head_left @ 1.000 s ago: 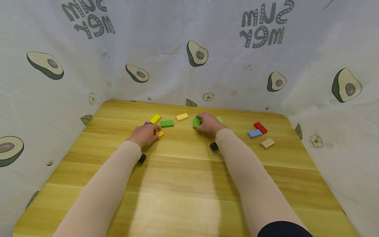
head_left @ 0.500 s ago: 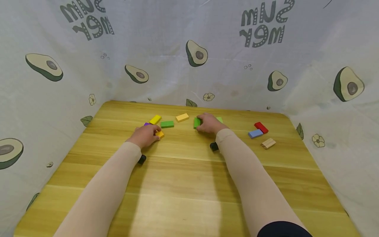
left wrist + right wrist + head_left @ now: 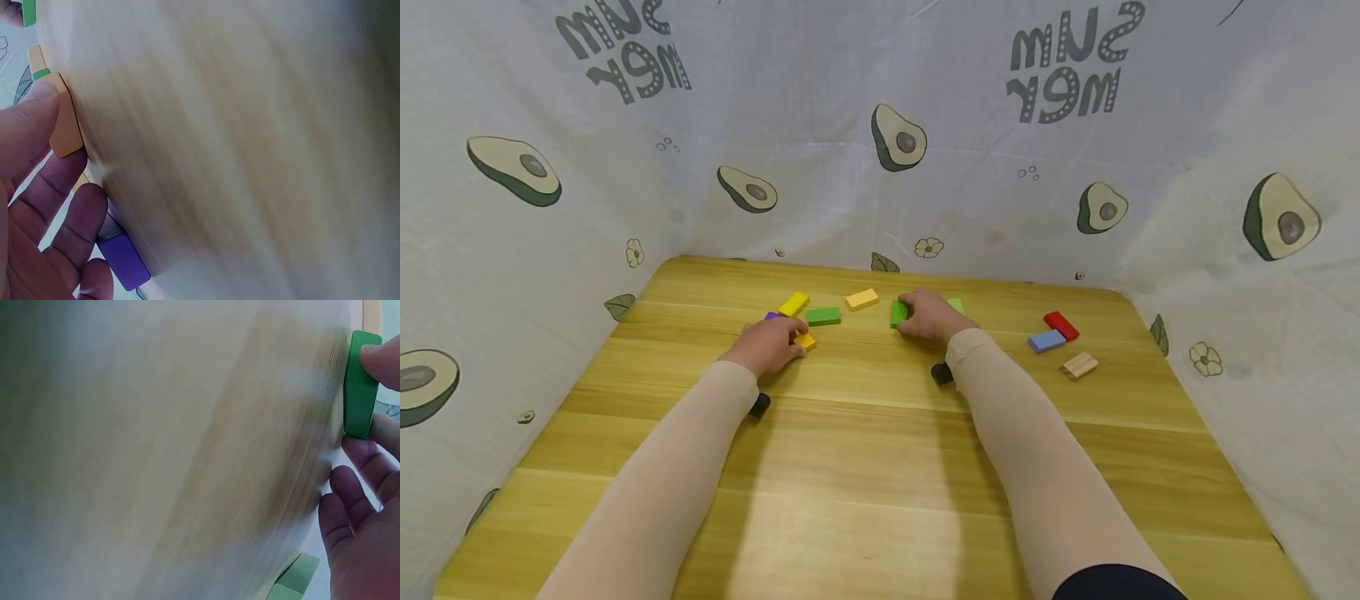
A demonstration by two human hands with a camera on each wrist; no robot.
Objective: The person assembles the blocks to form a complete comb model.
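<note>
On the wood-grain tabletop (image 3: 867, 483) I have the left hand (image 3: 767, 344) at an orange rectangular block (image 3: 806, 342), before a green rectangular block (image 3: 823, 317); left of the latter lies a yellow rectangular block (image 3: 793, 304). Rightward I see the right hand (image 3: 931, 316) at a bright green rectangular block (image 3: 898, 314). Farther right, a blue rectangular block (image 3: 1046, 342) lies before a red rectangular block (image 3: 1062, 325).
</note>
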